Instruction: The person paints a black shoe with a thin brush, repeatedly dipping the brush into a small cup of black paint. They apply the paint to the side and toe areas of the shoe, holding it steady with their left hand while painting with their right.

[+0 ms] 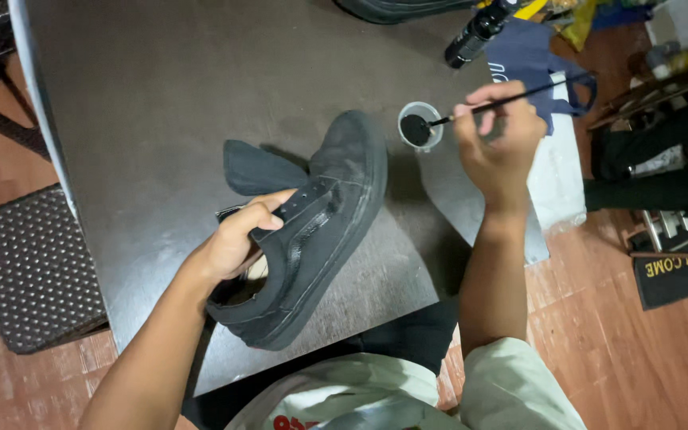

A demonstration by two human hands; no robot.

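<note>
Seen from the head camera, looking down, a person works at a dark bench point(161, 95) with both bare hands. The left hand point(236, 239) grips a black sneaker point(320, 231) at its lace opening — the fingers point(268, 216) curl together over the edge of the eyelet strip, and the thumb is out of sight. The shoe lies tilted on its side, heel toward the person and toe pointing away, resting on the bench, its tongue point(256, 169) flopped out just beyond the left fingers.

The right hand point(499, 143) pinches a thin black brush point(511, 99) between thumb and fingers, the handle running up and past the knuckles. The brush tip dips into a small clear cup point(421, 126) of black dye, which stands on the bench just beside the shoe's toe and left of the right fingers.

Beyond the right hand lie a dark blue bag point(531, 60) and a black bottle point(475, 36) near the far bench edge. Below the hands, pale cloth point(511, 390) covers the person's lap. A woven dark chair seat point(29, 267) sits well left of the left arm — a dark doormat point(674, 275) lies on the reddish floor at the right.
</note>
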